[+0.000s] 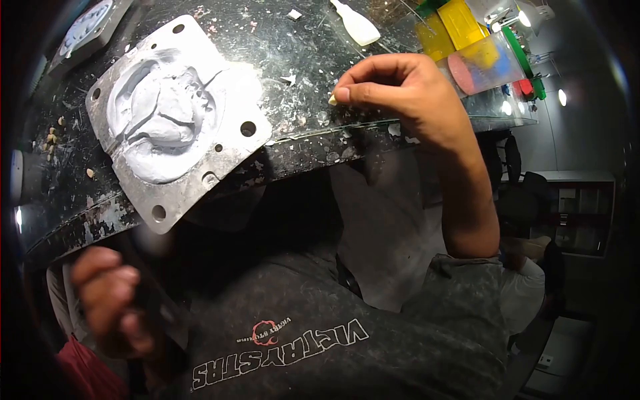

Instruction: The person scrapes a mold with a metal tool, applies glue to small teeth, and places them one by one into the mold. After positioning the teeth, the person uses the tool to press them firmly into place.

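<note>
My right hand [407,93] rests at the edge of the dark, scratched worktable [313,60] and pinches a small cream-coloured piece [332,99] between thumb and fingertips. To its left, a metal mould plate [200,180] with corner holes lies on the table, partly over the edge, filled with white-grey paste [160,113]. My left hand [107,307] is low at the left, below the table edge and blurred. Its fingers are closed around a dark flat tool [150,283] whose shape is unclear.
A white spatula [357,25] lies at the table's far side. Yellow and green boxes [460,23] and a clear tub [483,63] stand at the back right. Another mould [87,27] sits far left, with small cream bits [51,137] near it. White crumbs dot the table.
</note>
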A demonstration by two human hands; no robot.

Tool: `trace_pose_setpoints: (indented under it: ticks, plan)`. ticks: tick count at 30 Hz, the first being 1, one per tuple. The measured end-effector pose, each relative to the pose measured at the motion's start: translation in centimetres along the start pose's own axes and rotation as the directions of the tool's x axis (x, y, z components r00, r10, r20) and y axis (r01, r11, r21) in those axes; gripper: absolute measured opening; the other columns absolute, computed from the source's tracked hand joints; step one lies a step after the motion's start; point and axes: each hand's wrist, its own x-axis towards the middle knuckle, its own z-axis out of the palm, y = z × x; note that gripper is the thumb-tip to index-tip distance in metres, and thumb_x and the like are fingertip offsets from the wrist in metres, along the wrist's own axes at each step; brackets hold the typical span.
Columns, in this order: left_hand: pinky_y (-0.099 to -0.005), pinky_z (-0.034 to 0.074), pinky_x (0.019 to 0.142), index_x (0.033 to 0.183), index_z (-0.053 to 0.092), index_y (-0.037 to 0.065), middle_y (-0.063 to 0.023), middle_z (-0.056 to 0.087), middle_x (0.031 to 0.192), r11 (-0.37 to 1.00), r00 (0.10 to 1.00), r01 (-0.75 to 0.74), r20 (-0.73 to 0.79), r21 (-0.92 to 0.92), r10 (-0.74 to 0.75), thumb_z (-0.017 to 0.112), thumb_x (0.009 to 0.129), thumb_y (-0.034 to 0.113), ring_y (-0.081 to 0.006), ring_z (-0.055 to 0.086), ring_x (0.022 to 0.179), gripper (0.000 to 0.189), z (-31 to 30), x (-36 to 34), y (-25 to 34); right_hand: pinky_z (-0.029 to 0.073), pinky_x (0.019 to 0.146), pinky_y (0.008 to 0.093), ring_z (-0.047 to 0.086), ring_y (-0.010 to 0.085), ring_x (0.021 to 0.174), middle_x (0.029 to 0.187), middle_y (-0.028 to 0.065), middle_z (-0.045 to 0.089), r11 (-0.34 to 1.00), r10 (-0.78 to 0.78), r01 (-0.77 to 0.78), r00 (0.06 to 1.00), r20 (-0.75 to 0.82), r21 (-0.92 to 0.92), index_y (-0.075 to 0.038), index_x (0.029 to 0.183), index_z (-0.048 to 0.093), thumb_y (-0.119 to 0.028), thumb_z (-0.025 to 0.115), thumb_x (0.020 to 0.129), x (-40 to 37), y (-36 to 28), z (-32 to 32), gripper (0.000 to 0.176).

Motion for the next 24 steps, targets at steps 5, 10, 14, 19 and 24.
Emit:
trace_pose_setpoints:
  ticks: [5,10,14,19,24]
  plan:
    - [-0.0519,0.028,0.120,0.148,0.038,-0.008,-0.0279,0.039,0.154,0.969,0.989,0.137,-0.077,0.205,-0.124,0.070,0.083,0.062,-0.0387,0.037,0.145,0.101,4.1,7.4,-1.6,0.053,0.078,0.0226,0.068,0.0080,0.081,0.087,0.0048,0.076,0.989,0.086,-0.077,0.994,0.067,-0.128,0.000,0.092,0.078,-0.014,0.076,0.088,1.5,-0.5,-0.2,0.014]
    - [-0.0533,0.022,0.122,0.157,0.027,-0.003,-0.0265,0.027,0.162,0.928,0.985,-0.017,0.164,0.372,-0.047,0.070,0.055,0.090,-0.0402,0.027,0.151,0.144,4.2,8.9,-2.3,0.054,0.078,0.0228,0.069,0.0083,0.082,0.089,0.0055,0.077,0.993,0.082,-0.074,0.993,0.084,-0.097,0.000,0.093,0.078,-0.014,0.076,0.088,1.5,-0.8,-0.4,0.014]
    - [-0.0535,0.023,0.121,0.157,0.027,-0.004,-0.0259,0.027,0.162,0.926,0.988,0.031,0.129,0.375,-0.086,0.074,0.054,0.087,-0.0401,0.027,0.151,0.145,4.6,8.4,-2.1,0.054,0.078,0.0232,0.070,0.0091,0.082,0.090,0.0056,0.077,0.990,0.089,-0.081,0.994,0.064,-0.119,0.000,0.093,0.078,-0.014,0.075,0.089,1.3,-0.7,-0.1,0.015]
    - [-0.0510,0.026,0.121,0.157,0.026,-0.005,-0.0227,0.028,0.163,0.905,0.972,0.084,0.167,0.417,-0.167,0.082,0.054,0.079,-0.0376,0.031,0.149,0.143,4.7,8.1,-2.2,0.054,0.078,0.0230,0.069,0.0088,0.082,0.090,0.0047,0.077,0.993,0.087,-0.081,0.994,0.070,-0.091,0.000,0.095,0.078,-0.014,0.075,0.090,1.4,-0.5,-0.2,0.015]
    - [-0.0471,0.027,0.121,0.157,0.026,-0.004,-0.0214,0.029,0.163,0.936,0.968,0.186,0.106,0.299,-0.226,0.089,0.062,0.058,-0.0349,0.033,0.148,0.129,5.7,8.5,-1.7,0.053,0.077,0.0219,0.069,0.0083,0.082,0.091,0.0042,0.077,0.987,0.102,-0.093,0.993,0.062,-0.129,-0.001,0.096,0.078,-0.014,0.074,0.091,1.5,-0.2,-0.6,0.015]
